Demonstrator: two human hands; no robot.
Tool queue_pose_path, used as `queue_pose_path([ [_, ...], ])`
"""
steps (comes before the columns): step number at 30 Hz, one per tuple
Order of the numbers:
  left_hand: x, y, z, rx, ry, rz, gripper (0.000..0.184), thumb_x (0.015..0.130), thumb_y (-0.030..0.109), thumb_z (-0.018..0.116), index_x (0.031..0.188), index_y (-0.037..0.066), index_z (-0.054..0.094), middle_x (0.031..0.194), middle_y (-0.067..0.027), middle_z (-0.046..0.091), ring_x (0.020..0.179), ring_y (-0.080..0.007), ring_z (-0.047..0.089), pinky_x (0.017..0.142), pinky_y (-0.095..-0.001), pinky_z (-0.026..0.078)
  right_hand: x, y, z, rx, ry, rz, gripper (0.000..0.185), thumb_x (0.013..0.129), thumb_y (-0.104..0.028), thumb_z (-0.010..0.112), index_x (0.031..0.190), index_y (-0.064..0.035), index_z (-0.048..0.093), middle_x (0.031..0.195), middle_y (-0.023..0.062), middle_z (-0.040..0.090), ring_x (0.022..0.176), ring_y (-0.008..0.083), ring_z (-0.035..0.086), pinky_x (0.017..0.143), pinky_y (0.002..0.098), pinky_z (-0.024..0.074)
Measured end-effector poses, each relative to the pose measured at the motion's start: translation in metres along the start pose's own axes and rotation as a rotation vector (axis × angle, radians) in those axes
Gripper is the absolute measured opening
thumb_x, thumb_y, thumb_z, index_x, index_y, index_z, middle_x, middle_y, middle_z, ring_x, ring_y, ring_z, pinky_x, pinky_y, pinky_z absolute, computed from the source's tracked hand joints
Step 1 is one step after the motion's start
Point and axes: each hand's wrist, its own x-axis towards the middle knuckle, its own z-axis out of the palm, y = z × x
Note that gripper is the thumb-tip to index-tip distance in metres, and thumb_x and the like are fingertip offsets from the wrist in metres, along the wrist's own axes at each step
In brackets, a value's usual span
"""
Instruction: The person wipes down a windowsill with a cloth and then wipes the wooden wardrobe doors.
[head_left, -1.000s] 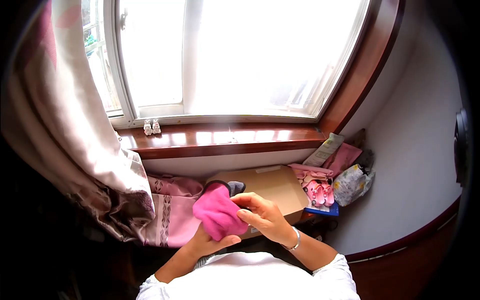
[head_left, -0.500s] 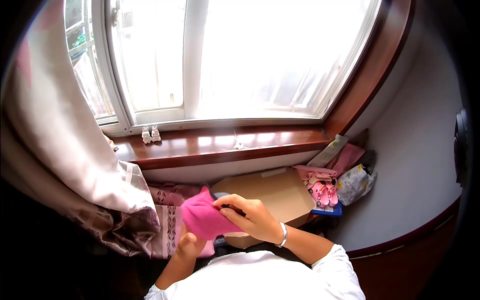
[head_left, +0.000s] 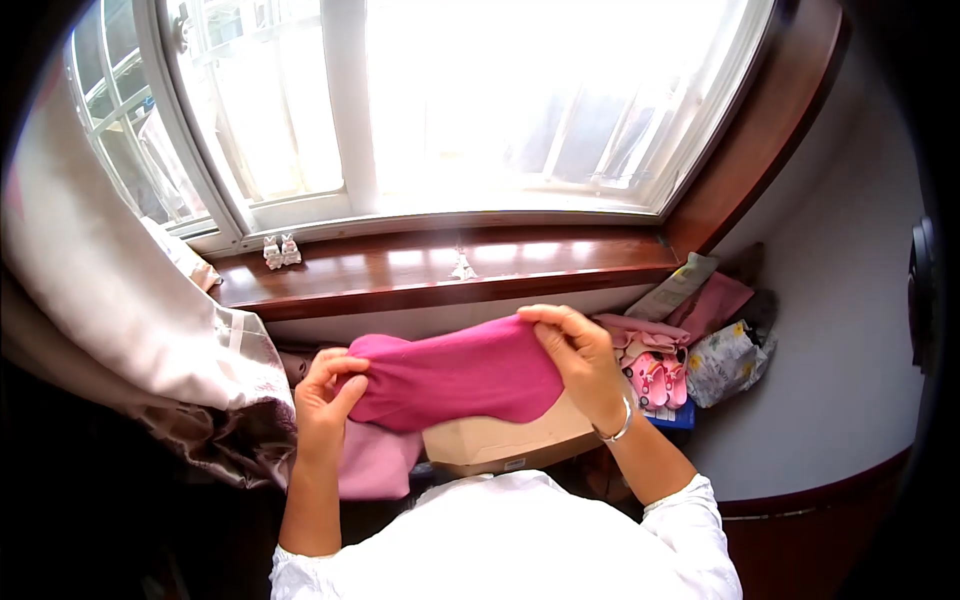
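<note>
My left hand [head_left: 330, 395] pinches the left end of a stretchy pink cloth [head_left: 460, 375], where the fabric gathers into folds. At the upper right corner, my right hand [head_left: 580, 360], with a silver bangle at the wrist, grips the same cloth between thumb and fingers. Stretched sideways between both hands, the cloth hangs in front of a brown cardboard box [head_left: 510, 445] and hides much of it. Its exact kind I cannot make out. A paler pink cloth [head_left: 380, 460] lies below my left hand.
Behind the box runs a wooden windowsill [head_left: 380, 275] with small white rabbit figurines [head_left: 282, 252] and a small white ornament [head_left: 462, 265]. A curtain [head_left: 130, 300] hangs at the left. Pink clogs [head_left: 660, 380] and a floral bag [head_left: 730, 362] sit at the right.
The pink cloth was bunched over my left hand; now it is spread wide between both hands. My hands have moved apart, and the left one has come out of the fabric.
</note>
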Motion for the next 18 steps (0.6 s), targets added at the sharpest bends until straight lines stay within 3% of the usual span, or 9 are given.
queue_pose_path([
  [1, 0.009, 0.000, 0.006, 0.021, 0.012, 0.016, 0.020, 0.079, -0.012, 0.065, 0.095, 0.000, 0.068, 0.102, -0.0030, 0.054, 0.093, -0.0098, 0.052, 0.083, -0.0208, 0.040, 0.005, 0.002, -0.009, -0.041, 0.032, -0.039, 0.017, 0.093, -0.002, 0.058, 0.106, 0.0002, 0.067, 0.092, 0.0067, 0.067, 0.080, 0.0107, 0.060, 0.072, 0.0220, 0.0472],
  [3, 0.028, 0.011, 0.024, 0.151, -0.004, 0.111, 0.015, 0.082, -0.010, 0.063, 0.092, 0.000, 0.067, 0.100, -0.0027, 0.054, 0.089, -0.0095, 0.052, 0.081, -0.0202, 0.040, 0.018, 0.009, -0.024, -0.114, 0.121, -0.133, 0.017, 0.093, -0.002, 0.058, 0.106, 0.0000, 0.067, 0.091, 0.0057, 0.067, 0.079, 0.0100, 0.059, 0.070, 0.0213, 0.0461],
  [8, 0.076, 0.029, 0.058, 0.359, -0.118, 0.257, 0.012, 0.085, -0.011, 0.059, 0.089, -0.001, 0.065, 0.094, -0.0045, 0.058, 0.090, -0.0115, 0.055, 0.081, -0.0213, 0.041, 0.041, 0.012, -0.069, -0.210, 0.302, 0.042, 0.014, 0.092, -0.003, 0.054, 0.097, 0.0003, 0.067, 0.086, 0.0043, 0.066, 0.071, 0.0074, 0.055, 0.064, 0.0212, 0.0442],
  [12, 0.137, 0.008, 0.101, 0.431, -0.155, 0.302, 0.011, 0.086, -0.007, 0.059, 0.092, -0.002, 0.067, 0.093, -0.0088, 0.062, 0.090, -0.0162, 0.060, 0.082, -0.0249, 0.046, 0.085, 0.055, -0.099, -0.298, 0.423, -0.113, 0.015, 0.092, -0.008, 0.054, 0.097, -0.0018, 0.066, 0.086, 0.0072, 0.067, 0.074, 0.0164, 0.062, 0.066, 0.0287, 0.0484],
  [13, 0.153, 0.001, 0.112, 0.558, -0.154, 0.288, 0.012, 0.086, -0.001, 0.061, 0.097, -0.001, 0.067, 0.100, -0.0118, 0.061, 0.095, -0.0205, 0.060, 0.086, -0.0285, 0.046, 0.097, 0.069, -0.105, -0.300, 0.430, -0.113, 0.015, 0.092, -0.008, 0.054, 0.097, -0.0018, 0.066, 0.086, 0.0072, 0.067, 0.074, 0.0164, 0.062, 0.066, 0.0287, 0.0484],
  [14, 0.162, -0.009, 0.123, 0.685, -0.152, 0.273, 0.016, 0.087, 0.004, 0.063, 0.102, 0.001, 0.067, 0.107, -0.0149, 0.061, 0.101, -0.0249, 0.059, 0.090, -0.0321, 0.046, 0.108, 0.083, -0.111, -0.531, 0.461, -0.174, 0.016, 0.091, -0.011, 0.054, 0.099, -0.0028, 0.066, 0.092, 0.0086, 0.067, 0.080, 0.0205, 0.063, 0.070, 0.0315, 0.0495],
  [15, 0.166, -0.028, 0.135, 0.929, -0.088, 0.402, 0.023, 0.087, 0.011, 0.064, 0.108, 0.003, 0.065, 0.116, -0.0175, 0.057, 0.108, -0.0296, 0.056, 0.094, -0.0365, 0.044, 0.114, 0.096, -0.116, -0.763, 0.490, -0.232, 0.018, 0.091, -0.013, 0.055, 0.102, -0.0038, 0.065, 0.097, 0.0099, 0.067, 0.086, 0.0246, 0.065, 0.073, 0.0343, 0.0506],
  [16, 0.170, -0.046, 0.146, 1.171, -0.021, 0.537, 0.031, 0.087, 0.017, 0.065, 0.115, 0.005, 0.063, 0.124, -0.0200, 0.054, 0.114, -0.0343, 0.052, 0.099, -0.0408, 0.041, 0.117, 0.106, -0.113, -0.914, 0.472, -0.179, 0.024, 0.090, -0.018, 0.057, 0.110, -0.0084, 0.064, 0.110, 0.0099, 0.064, 0.102, 0.0291, 0.061, 0.085, 0.0411, 0.0480],
  [18, 0.164, -0.064, 0.165, 1.212, -0.196, 0.564, 0.042, 0.090, 0.025, 0.060, 0.128, 0.008, 0.055, 0.136, -0.0211, 0.046, 0.127, -0.0378, 0.043, 0.107, -0.0461, 0.034, 0.114, 0.129, -0.094, -1.124, 0.415, -0.194, 0.027, 0.089, -0.020, 0.058, 0.115, -0.0126, 0.063, 0.120, 0.0082, 0.060, 0.116, 0.0257, 0.054, 0.095, 0.0427, 0.0429],
])
